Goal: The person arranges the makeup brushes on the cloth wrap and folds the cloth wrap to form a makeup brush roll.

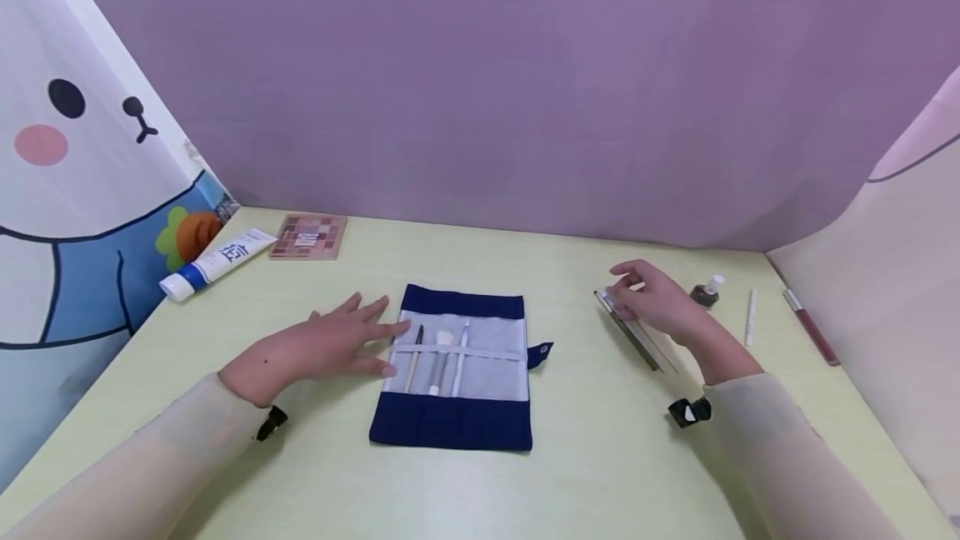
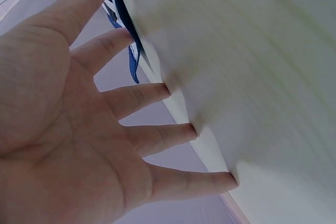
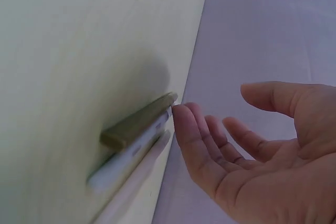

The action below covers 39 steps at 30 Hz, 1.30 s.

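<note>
A navy and grey fabric brush roll (image 1: 472, 423) lies unfolded on the table. Its elastic band crosses a thin dark-tipped brush (image 1: 412, 365), a white-bristled brush (image 1: 438, 369) and a slim white stick (image 1: 459, 365). With fingers spread, my left hand (image 1: 322, 346) lies at the roll's left edge, thumb and index finger on it; the other fingertips touch the table in the left wrist view. My right hand (image 1: 658, 304) hovers over several slim sticks on the table. In the right wrist view, its index fingertip is right at the end of an olive stick (image 3: 137, 121), thumb well apart.
At the back left lie a white-and-blue tube (image 1: 232, 253) and a pink palette (image 1: 307, 238). Right of my right hand are a small dark bottle with a white cap (image 1: 705, 294), a white stick (image 1: 751, 319) and a maroon tube (image 1: 813, 332). A snap tab (image 1: 538, 354) sticks out from the roll.
</note>
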Available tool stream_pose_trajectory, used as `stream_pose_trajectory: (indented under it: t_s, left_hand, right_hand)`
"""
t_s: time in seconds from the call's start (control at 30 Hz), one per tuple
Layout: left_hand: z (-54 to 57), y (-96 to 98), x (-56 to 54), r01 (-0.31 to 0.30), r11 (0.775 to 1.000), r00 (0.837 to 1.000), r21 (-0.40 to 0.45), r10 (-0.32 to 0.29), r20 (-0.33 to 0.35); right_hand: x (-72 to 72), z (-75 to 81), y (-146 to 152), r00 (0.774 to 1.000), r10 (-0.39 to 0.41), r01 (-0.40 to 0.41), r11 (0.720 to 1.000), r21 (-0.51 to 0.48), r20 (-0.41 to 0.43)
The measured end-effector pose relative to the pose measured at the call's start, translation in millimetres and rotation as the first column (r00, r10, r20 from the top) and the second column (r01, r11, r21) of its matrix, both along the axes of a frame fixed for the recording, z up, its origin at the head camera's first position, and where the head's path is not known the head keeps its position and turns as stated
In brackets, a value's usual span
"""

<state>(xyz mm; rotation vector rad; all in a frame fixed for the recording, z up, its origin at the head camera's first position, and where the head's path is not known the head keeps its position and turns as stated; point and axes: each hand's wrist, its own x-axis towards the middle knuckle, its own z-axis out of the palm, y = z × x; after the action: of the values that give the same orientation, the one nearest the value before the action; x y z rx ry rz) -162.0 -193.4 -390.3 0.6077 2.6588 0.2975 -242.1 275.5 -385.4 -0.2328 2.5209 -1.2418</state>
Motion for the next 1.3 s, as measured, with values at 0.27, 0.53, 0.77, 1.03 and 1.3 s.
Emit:
stream_pose_trajectory:
  t_s: [0.27, 0.53, 0.77, 1.03, 1.3]
  left_hand:
    - [-2.2, -0.9, -2.1, -0.002, 1.000, 1.000, -0.009, 0.002, -0.004]
    - [-0.6, 0.5, -2.5, -0.002, 1.000, 1.000, -0.014, 0.002, -0.002]
    - [-0.4, 1.3, -2.2, -0.009, 1.000, 1.000, -0.013, 0.009, 0.005]
    - [-2.0, 1.3, -2.5, -0.013, 1.000, 1.000, -0.024, 0.013, 0.003]
    - [-1.5, 0.4, -1.6, -0.003, 1.000, 1.000, -0.018, 0.003, -0.010]
  right_hand:
    - [-0.3, -0.8, 5, 0.999, 0.013, -0.016, 0.997, 0.075, 0.047]
    - [-1.0, -5.5, 7, 0.996, 0.071, -0.076, 0.989, 0.126, 0.046]
    - [-0.2, -7.4, 7, 0.991, 0.137, -0.136, 0.967, 0.216, 0.010]
    - [0.8, -7.5, 2, 0.986, 0.163, -0.149, 0.953, 0.264, -0.033]
    - [-0.6, -10.4, -1, 0.985, 0.164, -0.144, 0.951, 0.273, -0.049]
